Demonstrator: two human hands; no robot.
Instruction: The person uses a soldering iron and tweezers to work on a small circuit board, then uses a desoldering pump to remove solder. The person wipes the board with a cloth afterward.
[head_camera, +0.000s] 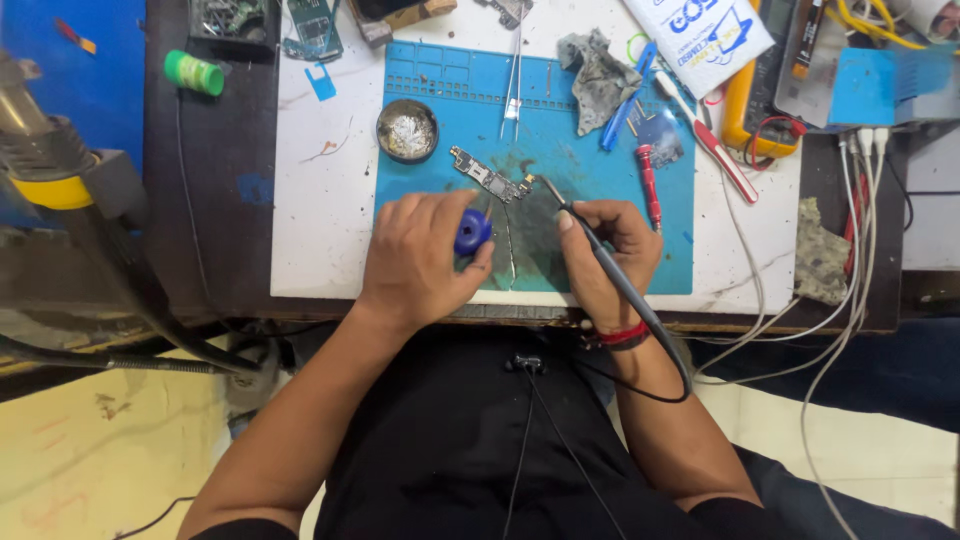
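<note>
Both bare forearms reach forward toward twelve o'clock, elbows spread wide. The left hand (420, 255) lies knuckles up, fingers curled closed. The right hand (605, 255) is closed in a pen-like pinch, its wrist angled toward eleven o'clock.

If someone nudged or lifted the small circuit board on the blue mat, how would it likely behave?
The circuit board looks thin and narrow, so it is probably light and would slide easily on the blue mat. It seems stiff rather than floppy, lying flat. Its exposed components suggest it is fragile, so pinching the edges seems safest.
</note>
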